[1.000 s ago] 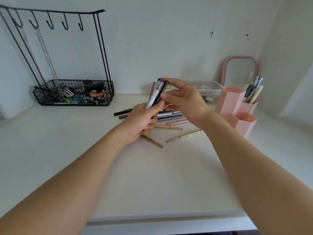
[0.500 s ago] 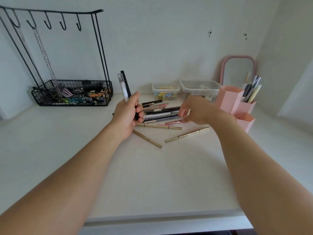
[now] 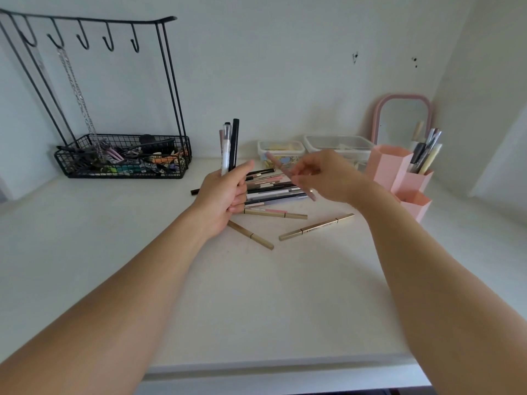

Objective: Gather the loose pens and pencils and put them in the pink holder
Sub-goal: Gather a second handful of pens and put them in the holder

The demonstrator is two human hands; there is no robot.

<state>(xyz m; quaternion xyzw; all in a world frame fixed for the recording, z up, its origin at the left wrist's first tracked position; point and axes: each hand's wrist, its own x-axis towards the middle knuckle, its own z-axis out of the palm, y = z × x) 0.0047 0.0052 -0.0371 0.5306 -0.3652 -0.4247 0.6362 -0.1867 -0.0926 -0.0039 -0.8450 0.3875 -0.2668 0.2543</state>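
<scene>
- Two bare hands are working above a white desk (image 3: 256, 295), each one grasping something.
- The left hand (image 3: 221, 199) is clenching a small upright bundle (image 3: 229, 146): a white pen, a black pen and a pinkish one behind them, their tips pointing up toward the wall.
- The right hand (image 3: 328, 175) is pinching a pink pen (image 3: 288, 173) between thumb and fingers; the pen is slanting across the air, blurred, with its lower end hanging over the pile.
- A loose pile of pens and pencils (image 3: 271, 191) is lying on the desk between the two hands, mostly side by side and running left to right.
- Three gold-toned pencils (image 3: 316, 227) are lying nearer the person, just in front of the pile, fanned apart from each other.
- The pink holder (image 3: 399, 178) is standing at the right of the desk, just beyond the right wrist, with several pens already sticking out of a rear compartment.
- A black wire rack (image 3: 122, 156) with hooks is standing at the back left, its basket holding small clutter.
- Two clear lidded boxes (image 3: 281, 149) are sitting against the wall behind the pile, and a pink-framed mirror (image 3: 402, 115) is leaning behind the holder.
</scene>
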